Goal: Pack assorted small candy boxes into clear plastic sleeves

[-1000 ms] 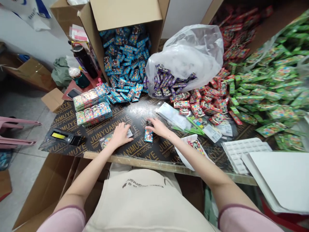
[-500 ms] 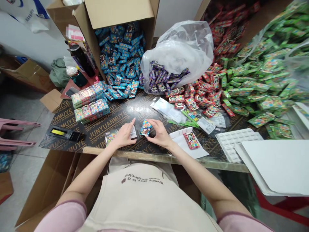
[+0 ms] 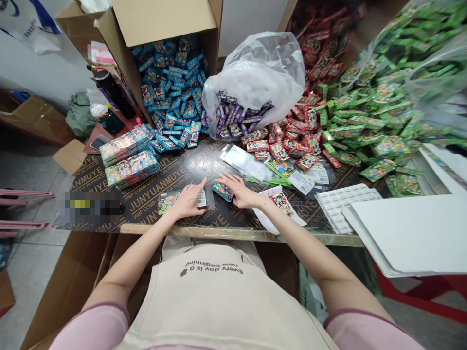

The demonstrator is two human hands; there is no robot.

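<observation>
A small blue candy-style box (image 3: 223, 191) with a colourful print lies flat on the dark plywood table. Over its right side reaches my right hand (image 3: 241, 191), fingers stretched and spread, the fingertips at its top edge. My left hand (image 3: 188, 201) rests to the left, thumb and forefinger wide apart, holding nothing. Under it lies a flat printed packet (image 3: 168, 201) in clear film with a barcode label, partly covered by the hand. Beside my right wrist, a red box (image 3: 282, 201) sits on a white paper sheet (image 3: 268, 219), partly hidden by the forearm.
Stacked wrapped boxes (image 3: 132, 167) stand at the left. Behind are a carton of blue boxes (image 3: 175, 80), a clear bag (image 3: 260, 68) with purple boxes, and heaps of red boxes (image 3: 292, 131) and green boxes (image 3: 379, 116). Label sheets (image 3: 346, 206) and white boards (image 3: 404, 233) are at the right.
The blue box, held up between my right thumb and fingers before, now lies on the table. My right fingers have spread. My left hand stays nearly still; the view has shifted slightly.
</observation>
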